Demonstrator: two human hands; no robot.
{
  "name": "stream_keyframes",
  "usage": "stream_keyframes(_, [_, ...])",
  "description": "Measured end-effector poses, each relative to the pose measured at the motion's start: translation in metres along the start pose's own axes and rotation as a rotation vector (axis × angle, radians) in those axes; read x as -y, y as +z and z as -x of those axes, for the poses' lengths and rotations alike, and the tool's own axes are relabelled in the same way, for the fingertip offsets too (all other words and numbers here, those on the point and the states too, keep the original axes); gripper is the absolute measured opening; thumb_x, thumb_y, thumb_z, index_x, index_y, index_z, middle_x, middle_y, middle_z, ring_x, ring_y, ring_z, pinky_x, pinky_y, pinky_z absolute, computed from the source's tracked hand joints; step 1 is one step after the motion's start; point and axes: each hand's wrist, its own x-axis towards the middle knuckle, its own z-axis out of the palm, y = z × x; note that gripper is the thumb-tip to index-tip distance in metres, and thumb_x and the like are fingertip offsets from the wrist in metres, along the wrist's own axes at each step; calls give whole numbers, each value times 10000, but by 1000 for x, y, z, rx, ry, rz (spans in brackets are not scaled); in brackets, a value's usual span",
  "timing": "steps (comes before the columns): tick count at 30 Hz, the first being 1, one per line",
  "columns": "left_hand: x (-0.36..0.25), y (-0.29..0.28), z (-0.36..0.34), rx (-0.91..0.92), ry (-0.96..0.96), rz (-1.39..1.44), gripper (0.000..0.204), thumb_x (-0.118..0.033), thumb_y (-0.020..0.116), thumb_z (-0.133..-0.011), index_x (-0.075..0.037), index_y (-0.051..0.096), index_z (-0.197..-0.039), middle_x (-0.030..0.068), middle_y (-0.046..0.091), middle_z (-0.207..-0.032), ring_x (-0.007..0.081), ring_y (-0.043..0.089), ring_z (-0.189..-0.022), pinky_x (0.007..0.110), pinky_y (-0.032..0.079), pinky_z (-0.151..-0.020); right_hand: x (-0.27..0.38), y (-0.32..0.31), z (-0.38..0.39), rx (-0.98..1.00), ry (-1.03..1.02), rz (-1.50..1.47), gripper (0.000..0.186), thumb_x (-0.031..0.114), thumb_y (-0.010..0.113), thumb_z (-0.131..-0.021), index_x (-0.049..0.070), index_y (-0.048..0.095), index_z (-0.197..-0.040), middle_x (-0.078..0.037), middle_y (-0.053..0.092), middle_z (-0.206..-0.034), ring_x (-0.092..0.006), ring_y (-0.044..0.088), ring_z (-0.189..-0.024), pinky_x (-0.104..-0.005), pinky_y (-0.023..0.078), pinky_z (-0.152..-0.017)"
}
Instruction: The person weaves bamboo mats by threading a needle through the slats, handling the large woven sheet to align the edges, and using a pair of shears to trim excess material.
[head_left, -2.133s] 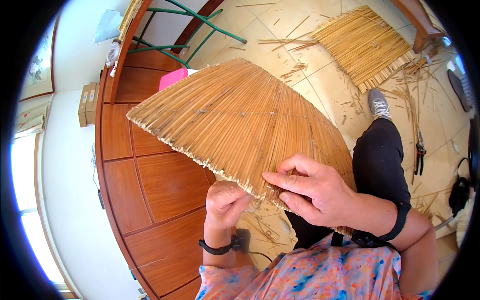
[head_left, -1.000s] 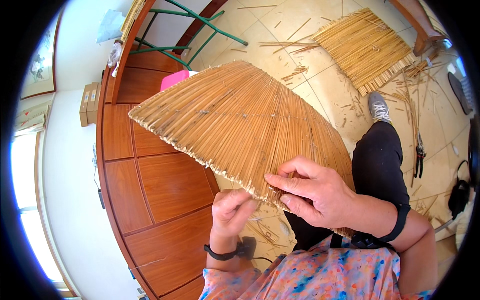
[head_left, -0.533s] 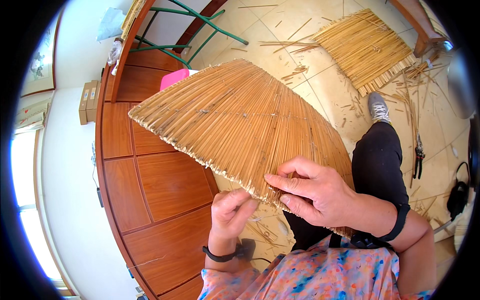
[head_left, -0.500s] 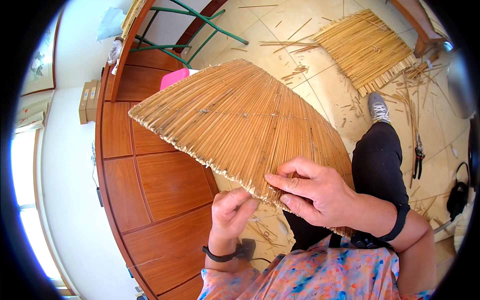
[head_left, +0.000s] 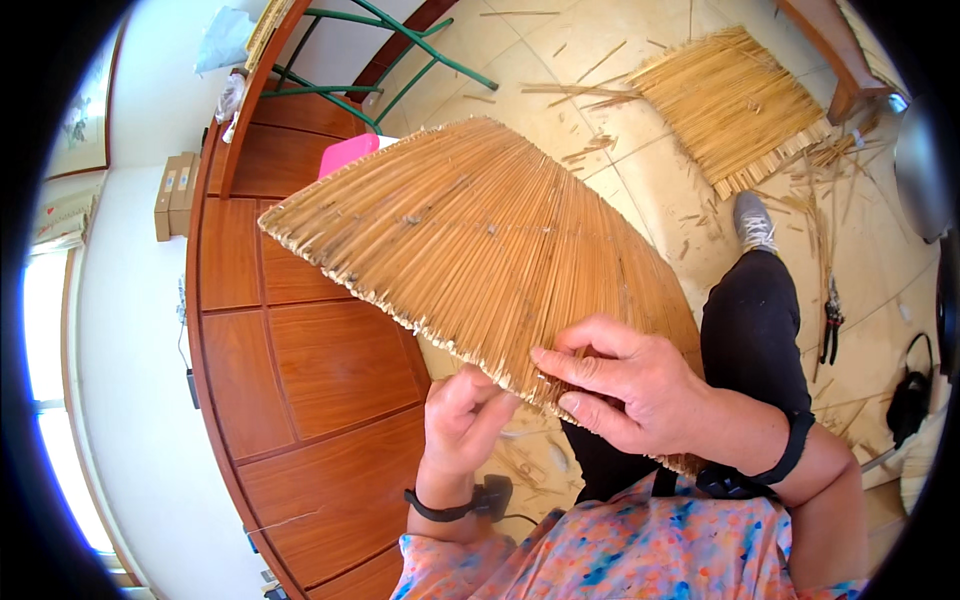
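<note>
A stiff mat of tan reed stalks [head_left: 470, 230], with a ragged pale cut edge, slants across the middle of the view. My left hand [head_left: 460, 420] is closed at the near cut edge, its fingertips pinched there and partly hidden behind the mat. On the upper face, my right hand [head_left: 640, 385] bends its fingers over the stalks beside that same edge, index finger and thumb pressing close together. A tiny pale glint shows by those fingertips, too small to name. Both wrists wear black bands.
Another reed mat [head_left: 735, 105] lies on the tiled floor at the far right, among scattered stalk pieces. Black-handled pruning shears [head_left: 832, 320] lie right of my leg [head_left: 755, 320]. A wooden cabinet [head_left: 345, 360] stands at left, with a pink object [head_left: 347, 155] and green metal legs [head_left: 400, 60] beyond.
The view has shifted very slightly. Both hands keep nearly the same places on the mat, and the mat itself has hardly moved.
</note>
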Motion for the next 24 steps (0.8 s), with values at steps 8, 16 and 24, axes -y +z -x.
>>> stream_keyframes(8, [-23, -13, -16, 39, -177, -93, 44, 5, 644, -795, 8, 607, -770, 41, 556, -553, 68, 514, -490, 233, 400, -453, 16, -2, -4, 50, 27, 110, 543, 197, 741, -735, 24, 564, -1218, -135, 552, -1078, -240, 609, -824, -293, 516, -688])
stream_keyframes(16, [-14, -6, -9, 69, -203, 137, 16, 43, 550, -862, 46, 544, -848, 75, 614, -646, 102, 599, -558, 230, 499, -522, 3, 2, 5, 82, 42, 193, 549, 204, 672, -783, 61, 515, -1289, -118, 517, -1147, -255, 611, -898, -319, 520, -738])
stream_keyframes(24, [-23, 7, -13, -13, -240, 258, 30, 55, 534, -864, 58, 541, -835, 80, 615, -663, 104, 595, -569, 239, 511, -527, -5, 11, 9, 6, -67, 268, 551, 209, 670, -784, 38, 513, -1284, -112, 525, -1140, -263, 617, -876, -321, 526, -710])
